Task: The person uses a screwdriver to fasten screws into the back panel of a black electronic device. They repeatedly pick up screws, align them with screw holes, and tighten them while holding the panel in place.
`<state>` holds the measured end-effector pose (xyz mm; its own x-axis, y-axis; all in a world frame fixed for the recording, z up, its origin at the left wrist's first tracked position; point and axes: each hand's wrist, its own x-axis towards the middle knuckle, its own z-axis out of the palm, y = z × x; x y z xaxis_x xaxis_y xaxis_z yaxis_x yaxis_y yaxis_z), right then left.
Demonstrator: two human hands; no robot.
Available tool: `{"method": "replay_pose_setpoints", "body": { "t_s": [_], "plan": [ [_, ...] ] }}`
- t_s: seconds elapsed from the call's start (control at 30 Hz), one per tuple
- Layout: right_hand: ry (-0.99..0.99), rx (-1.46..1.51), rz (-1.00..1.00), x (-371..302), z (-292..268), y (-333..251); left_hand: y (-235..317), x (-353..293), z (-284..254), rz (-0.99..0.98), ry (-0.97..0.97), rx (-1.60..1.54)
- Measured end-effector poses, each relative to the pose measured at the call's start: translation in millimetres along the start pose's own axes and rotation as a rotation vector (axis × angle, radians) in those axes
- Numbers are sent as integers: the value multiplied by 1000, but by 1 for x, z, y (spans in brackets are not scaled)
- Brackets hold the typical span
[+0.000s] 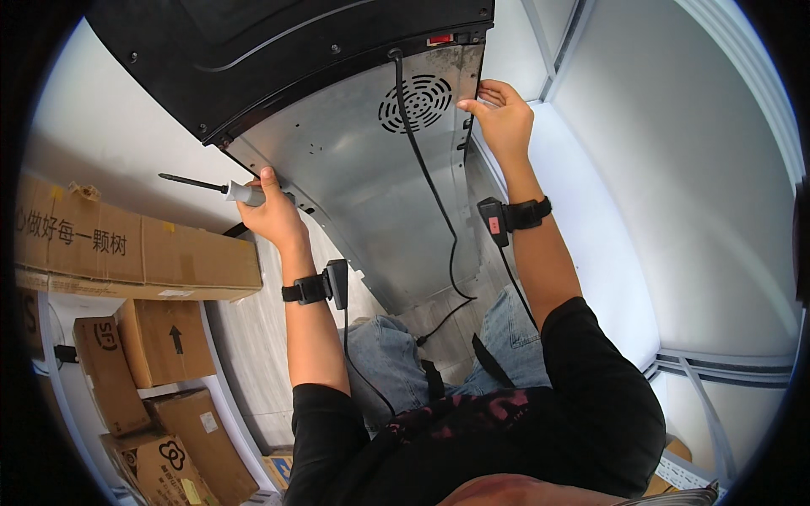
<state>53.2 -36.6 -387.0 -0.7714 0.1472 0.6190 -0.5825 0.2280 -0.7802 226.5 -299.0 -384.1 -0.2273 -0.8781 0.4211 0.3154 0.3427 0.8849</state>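
Note:
My left hand is closed around a screwdriver with a grey handle, its dark shaft pointing left. The same hand's thumb rests by the left edge of a bare metal panel. At the panel's upper right edge is my right hand, its thumb on the front face and its fingers round the side. The panel belongs to a large black-topped appliance. It has a round slotted vent, and a black power cord hangs down in front. Near the top right sits a red switch.
A long cardboard box lies at the left above a shelf stacked with several cartons. White partition walls stand close on the right. The cord trails onto the grey floor between my knees.

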Motion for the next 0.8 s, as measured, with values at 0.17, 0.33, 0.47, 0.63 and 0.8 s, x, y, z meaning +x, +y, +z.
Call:
{"method": "replay_pose_setpoints", "body": {
  "t_s": [0.17,0.33,0.47,0.63,0.8],
  "plan": [
    [-145,246,127,1,4,11,0,1,-5,-36,-14,48],
    [-150,173,130,2,4,14,-1,2,0,348,96,253],
    [-136,88,132,3,4,14,-7,10,-6,467,10,329],
    [-120,71,151,-1,1,4,1,0,7,523,-13,297],
    [-102,31,174,-3,2,-10,-13,0,11,529,-77,150]
  ]
}}
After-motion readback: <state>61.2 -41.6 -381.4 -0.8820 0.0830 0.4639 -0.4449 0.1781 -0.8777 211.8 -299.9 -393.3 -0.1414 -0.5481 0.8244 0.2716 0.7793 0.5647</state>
